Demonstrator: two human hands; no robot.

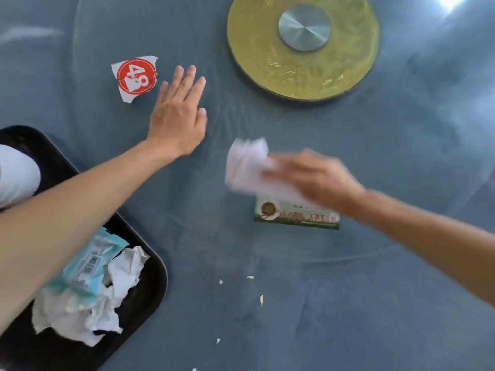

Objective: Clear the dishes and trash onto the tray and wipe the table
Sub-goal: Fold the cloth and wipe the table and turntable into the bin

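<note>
Blue cloth covers the tabletop (294, 303) you are wiping, tray (150, 285) at your left.
Your right hand (316, 180), blurred, pinches a white tissue (246, 164) above the tissue box (294, 215), ready for the crumbs (261, 299). Your left hand (178, 116) lies flat, fingers straight and together, bracing the cloth beside the torn red label (135, 77); crumpled trash (88, 298) already sits on the tray.

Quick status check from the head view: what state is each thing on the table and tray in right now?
Left hand: flat on the tablecloth, fingers straight.
Right hand: blurred, gripping a white tissue.
Torn "48" paper: lying on the cloth, untouched.
Tissue box: on the table, partly hidden.
Crumbs: scattered, not yet wiped.
Tray: holds crumpled tissues and a wipes packet.
</note>
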